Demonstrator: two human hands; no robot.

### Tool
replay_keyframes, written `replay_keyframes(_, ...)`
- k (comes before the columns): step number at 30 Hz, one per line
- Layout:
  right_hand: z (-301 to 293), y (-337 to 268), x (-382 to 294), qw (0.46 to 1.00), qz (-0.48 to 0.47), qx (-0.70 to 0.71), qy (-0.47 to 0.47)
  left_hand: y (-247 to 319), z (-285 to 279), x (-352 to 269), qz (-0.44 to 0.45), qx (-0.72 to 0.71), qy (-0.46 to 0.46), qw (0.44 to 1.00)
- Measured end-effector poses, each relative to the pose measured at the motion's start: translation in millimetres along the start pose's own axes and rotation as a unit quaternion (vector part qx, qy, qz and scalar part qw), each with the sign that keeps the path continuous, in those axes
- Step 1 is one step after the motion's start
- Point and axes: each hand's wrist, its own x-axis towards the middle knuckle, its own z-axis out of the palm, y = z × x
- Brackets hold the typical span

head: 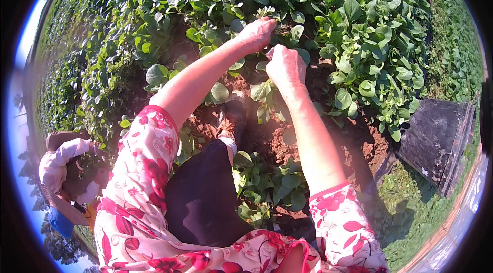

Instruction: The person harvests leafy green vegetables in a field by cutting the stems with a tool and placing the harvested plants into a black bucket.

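Note:
My left hand (256, 35) reaches into a bed of leafy green plants, its fingers closed around a thin weed. The weed's pale leafy sprig (265, 12) sticks out above the knuckles, and fine stringy stems or roots show to the right of them. Just below and to the right, my right hand (287, 65) is curled into a fist. A small greyish bit shows at its thumb side; what it is, I cannot tell. Broad-leaved seedlings (262, 94) grow in reddish soil (284, 142) under my forearms.
A black plastic bucket (435, 142) lies tipped over at the right, beside grass. My shoe (232, 115) is planted on the soil among the plants. Another person (63, 169) bends over the crop at the left. Dense foliage (369, 42) fills the far side.

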Motion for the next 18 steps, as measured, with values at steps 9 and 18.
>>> replay_keyframes(9, -8, 21, -13, 0.985, 0.131, 0.109, 0.033, -46, 8, -40, 0.018, 0.167, -0.136, 0.976)
replay_keyframes(18, 31, 16, -16, 0.989, 0.13, 0.075, 0.01, -37, 25, -16, -0.014, 0.15, -0.145, 0.978)
